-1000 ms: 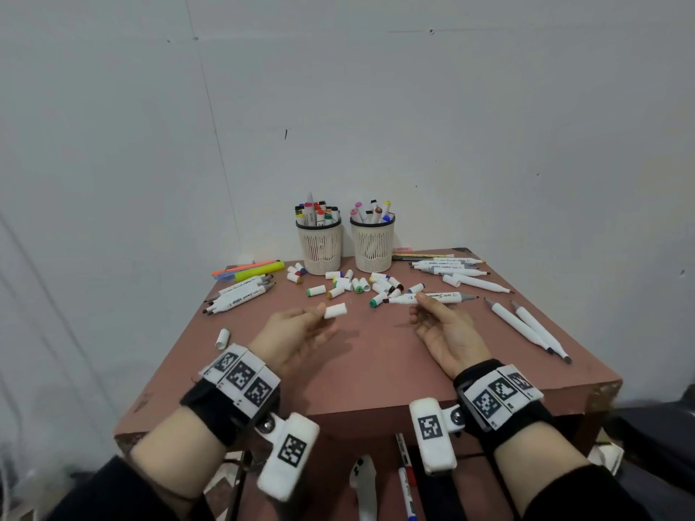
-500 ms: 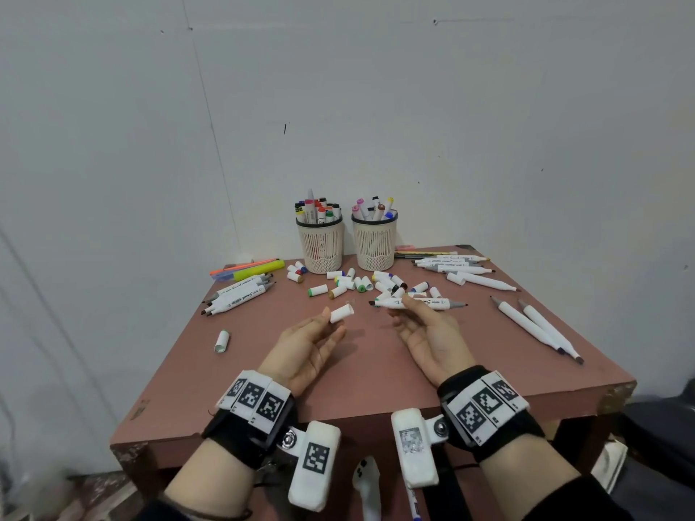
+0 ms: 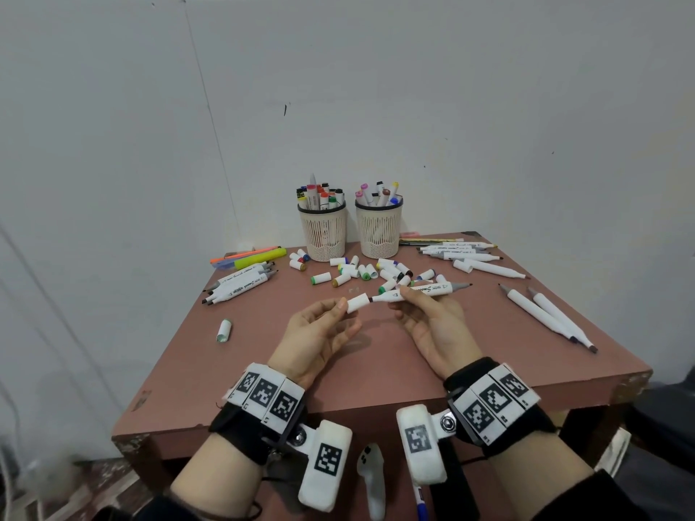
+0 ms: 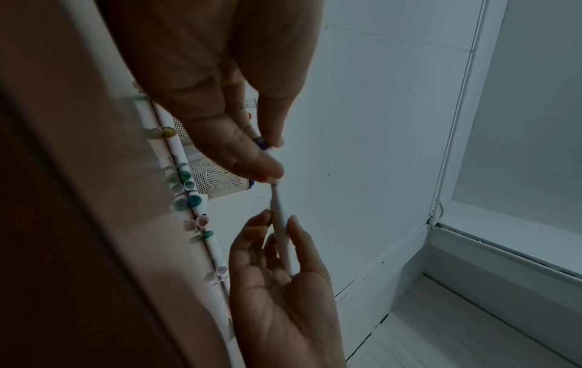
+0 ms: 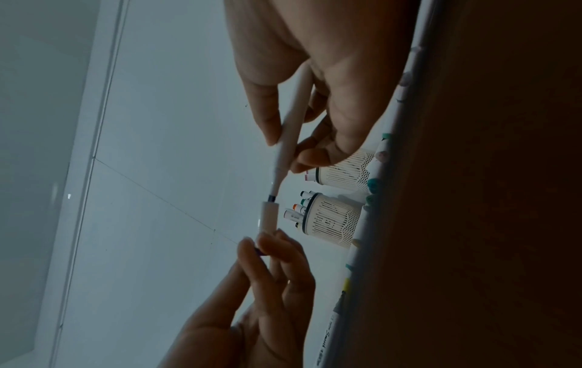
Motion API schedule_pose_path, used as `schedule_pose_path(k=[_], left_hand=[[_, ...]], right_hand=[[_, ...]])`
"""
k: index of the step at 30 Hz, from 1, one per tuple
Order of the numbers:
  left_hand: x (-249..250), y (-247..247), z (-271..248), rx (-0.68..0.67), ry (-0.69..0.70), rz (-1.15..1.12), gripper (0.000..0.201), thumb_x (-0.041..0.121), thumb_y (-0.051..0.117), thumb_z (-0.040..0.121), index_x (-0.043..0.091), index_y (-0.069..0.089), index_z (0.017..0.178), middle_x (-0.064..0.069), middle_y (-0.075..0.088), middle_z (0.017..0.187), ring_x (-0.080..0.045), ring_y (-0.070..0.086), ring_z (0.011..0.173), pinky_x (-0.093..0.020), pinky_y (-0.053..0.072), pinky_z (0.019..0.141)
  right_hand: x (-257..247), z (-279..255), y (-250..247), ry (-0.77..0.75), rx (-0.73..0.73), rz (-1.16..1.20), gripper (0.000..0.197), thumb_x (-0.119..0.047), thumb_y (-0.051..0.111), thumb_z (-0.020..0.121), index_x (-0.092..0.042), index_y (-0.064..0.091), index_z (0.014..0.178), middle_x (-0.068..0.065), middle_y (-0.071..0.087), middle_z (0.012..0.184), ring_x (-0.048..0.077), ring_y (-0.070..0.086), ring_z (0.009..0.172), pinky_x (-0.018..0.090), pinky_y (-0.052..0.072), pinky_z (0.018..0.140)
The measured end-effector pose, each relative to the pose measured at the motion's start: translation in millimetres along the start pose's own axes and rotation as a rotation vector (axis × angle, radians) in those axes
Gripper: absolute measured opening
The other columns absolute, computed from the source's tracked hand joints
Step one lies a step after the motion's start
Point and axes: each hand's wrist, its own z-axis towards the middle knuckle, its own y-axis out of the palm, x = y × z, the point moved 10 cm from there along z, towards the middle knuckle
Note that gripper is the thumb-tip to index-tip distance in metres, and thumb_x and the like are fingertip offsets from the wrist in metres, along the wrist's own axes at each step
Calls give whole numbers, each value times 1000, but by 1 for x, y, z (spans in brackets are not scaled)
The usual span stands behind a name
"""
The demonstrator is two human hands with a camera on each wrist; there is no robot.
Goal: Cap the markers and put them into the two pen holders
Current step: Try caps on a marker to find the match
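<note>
A: Where does the marker [image 3: 417, 292] sit right now?

B: Above the middle of the table [image 3: 263, 370], lifted off it. The right hand [image 3: 432, 325] pinches its barrel between thumb and fingertips, and the left hand [image 3: 319, 332] pinches a white cap [image 3: 357, 303] by its closed end. The cap's mouth is just at the dark nib, not yet pushed home.

A: How will those two pieces behave?

B: Likely light and rigid, smooth plastic that could slip in a loose pinch. The felt nib looks like the one soft part, so the cap ought to go on straight. Holding the barrel close to the nib, as the right hand does, seems the steadier hold.

A: And room to move?

B: The near half of the table lies open under the hands. Loose caps [image 3: 353, 272] crowd the way to the two pen holders [image 3: 323, 235], both already stocked, and more markers [image 3: 545, 314] lie close to the right edge.
</note>
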Motion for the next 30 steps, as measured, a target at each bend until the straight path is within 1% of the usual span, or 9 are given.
schedule_pose_path(k=[3, 6, 10, 14, 16, 20, 24, 27, 30], left_hand=[[0, 1, -1, -11, 4, 19, 5, 1, 55, 90, -1, 59, 92, -14, 62, 86, -15, 67, 63, -19, 56, 58], [-1, 4, -3, -34, 5, 45, 7, -1, 55, 88, -1, 61, 92, -13, 64, 82, -14, 68, 63, -19, 56, 59], [-4, 6, -5, -57, -15, 92, 11, 0, 57, 87, 0, 66, 92, -11, 68, 76, -14, 68, 64, -18, 56, 59], [-9, 7, -5, -69, -34, 135, 13, -3, 59, 85, -3, 67, 95, -12, 68, 79, -14, 68, 67, -18, 56, 62], [-9, 6, -4, -63, -32, 138, 15, -5, 60, 83, -4, 66, 96, -12, 69, 78, -14, 68, 66, -17, 55, 61], [-8, 2, -3, -42, -17, 156, 13, -7, 61, 81, -5, 67, 93, -13, 70, 78, -13, 67, 63, -16, 56, 63], [-8, 1, -3, -42, -10, 147, 17, -9, 58, 83, -6, 65, 98, -11, 71, 74, -10, 66, 60, -14, 55, 61], [-8, 2, -3, -58, -9, 137, 18, -9, 56, 84, -9, 63, 100, -11, 70, 72, -10, 66, 58, -14, 54, 58], [-9, 2, -3, -70, -13, 122, 19, -9, 55, 85, -10, 62, 102, -12, 70, 72, -12, 68, 59, -15, 54, 56]], right_hand=[[1, -1, 2, 3, -14, -17, 9, 4, 59, 85, 0, 58, 93, 15, 65, 82, 17, 65, 63, 23, 51, 56], [3, -2, 6, 12, -45, -68, 11, 7, 59, 84, -3, 57, 88, 13, 66, 77, 19, 66, 63, 22, 52, 57], [4, -4, 9, 8, -65, -101, 18, 11, 61, 81, -6, 55, 87, 12, 65, 76, 21, 65, 63, 23, 53, 58], [5, -7, 15, 1, -138, -147, 21, 11, 63, 77, -5, 56, 90, 11, 66, 72, 18, 65, 59, 22, 55, 58], [5, -7, 17, -17, -158, -181, 20, 12, 63, 77, -4, 57, 88, 12, 65, 73, 18, 65, 60, 22, 56, 60], [2, -9, 21, -100, -191, -294, 21, 12, 67, 74, -3, 60, 85, 13, 65, 78, 25, 64, 76, 34, 56, 74], [-5, -13, 25, -176, -209, -379, 25, 15, 69, 70, -7, 61, 77, 3, 69, 70, 14, 65, 70, 23, 54, 65], [-7, -14, 26, -200, -203, -412, 28, 14, 72, 69, -11, 61, 75, 2, 68, 71, 14, 65, 71, 24, 55, 68], [-7, -16, 27, -212, -211, -422, 30, 16, 71, 69, -10, 60, 77, 4, 67, 74, 12, 66, 74, 24, 55, 71]])
